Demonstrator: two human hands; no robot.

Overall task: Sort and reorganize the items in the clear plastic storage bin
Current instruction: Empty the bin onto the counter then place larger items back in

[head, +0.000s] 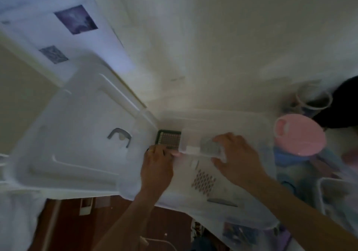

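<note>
A clear plastic storage bin (193,208) is seen from above, blurred by camera motion, with a white lid (77,130) lying just beside its left edge. Inside the bin, at its far-left corner, a green-framed grid insert (168,139) is seen, and just right of it a small clear plastic box (201,146) is held along the far side.

The right hand (238,158) is curled over the right end of the small box, thumb beneath and fingers on top, so the box appears to be gripped. The left hand (157,159) is set at the box's left end, fingertips against the near edge of the grid insert; whether it pinches anything cannot be told through the blur. The two hands are kept apart, one at each end of the box.

Near the bin's right edge a pink lid (300,134) is seen on a bluish container (288,165), and a clear jar (313,99) stands beyond it.

Several risks are judged likely. The small box could be tipped if only one end is supported, and its contents spilled. The grid insert could be dragged or jammed under the box as it is slid into the corner. The pink-lidded container could be knocked by the right forearm if the arm is swung outward.
</note>
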